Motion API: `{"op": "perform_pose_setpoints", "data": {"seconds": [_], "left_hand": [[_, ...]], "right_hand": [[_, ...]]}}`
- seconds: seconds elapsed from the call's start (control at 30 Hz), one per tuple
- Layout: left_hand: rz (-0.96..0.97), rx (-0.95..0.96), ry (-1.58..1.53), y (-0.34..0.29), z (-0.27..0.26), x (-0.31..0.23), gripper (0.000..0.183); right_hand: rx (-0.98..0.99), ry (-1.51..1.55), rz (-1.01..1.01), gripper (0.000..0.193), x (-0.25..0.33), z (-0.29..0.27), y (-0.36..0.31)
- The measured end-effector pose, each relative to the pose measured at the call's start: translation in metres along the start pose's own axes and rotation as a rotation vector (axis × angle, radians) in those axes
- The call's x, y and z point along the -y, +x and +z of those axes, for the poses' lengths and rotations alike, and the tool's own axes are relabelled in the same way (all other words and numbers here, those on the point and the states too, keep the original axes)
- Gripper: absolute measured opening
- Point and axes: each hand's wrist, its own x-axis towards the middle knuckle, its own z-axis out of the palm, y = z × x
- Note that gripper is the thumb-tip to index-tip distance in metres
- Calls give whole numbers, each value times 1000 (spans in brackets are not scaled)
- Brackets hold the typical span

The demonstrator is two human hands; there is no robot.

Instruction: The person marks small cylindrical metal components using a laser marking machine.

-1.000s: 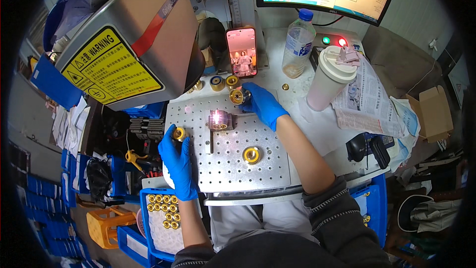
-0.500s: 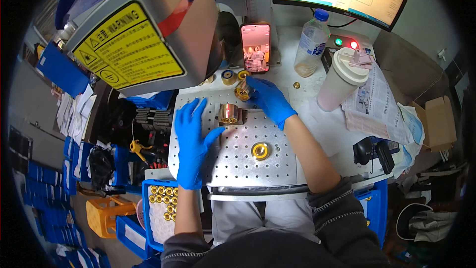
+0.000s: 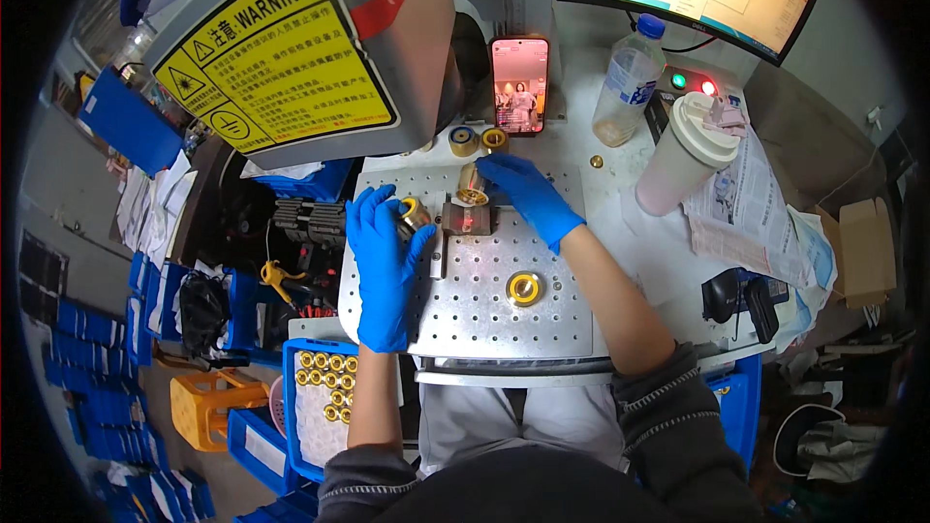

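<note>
My gloved left hand (image 3: 383, 266) is closed around a brass-coloured cylindrical fitting (image 3: 415, 214), gripped between thumb and fingers at the left of a dark metal block (image 3: 469, 220). A red light spot falls on that block, which stands on a perforated metal plate (image 3: 465, 315). Just behind the block, my gloved right hand (image 3: 531, 199) grips a second brass fitting (image 3: 473, 186) from its right side, tilted a little. Part of this fitting is covered by the fingers. A third fitting with a yellow ring face (image 3: 525, 288) rests on the plate, nearer to me.
Two more fittings (image 3: 463, 141) stand behind the plate by an upright phone (image 3: 519, 85). A large machine head (image 3: 291, 48) overhangs the left. At right are a plastic bottle (image 3: 628, 87), a lidded cup (image 3: 686, 155) and a black handheld device (image 3: 744, 302). A blue tray (image 3: 291, 407) holds several fittings.
My left hand has taken the fitting off the block and lifted it leftward. My right hand has brought its fitting closer to the block. The whole view has shifted slightly.
</note>
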Motion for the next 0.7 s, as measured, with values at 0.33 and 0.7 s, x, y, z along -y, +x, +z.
{"op": "perform_pose_setpoints", "data": {"seconds": [0.33,0.7], "left_hand": [[-135,47,-141,-14,1,1,38],[-277,12,-233,-21,-24,-18,28]], "right_hand": [[100,-206,-74,32,-6,5,-6],[201,-447,-128,27,0,4,-11]]}}
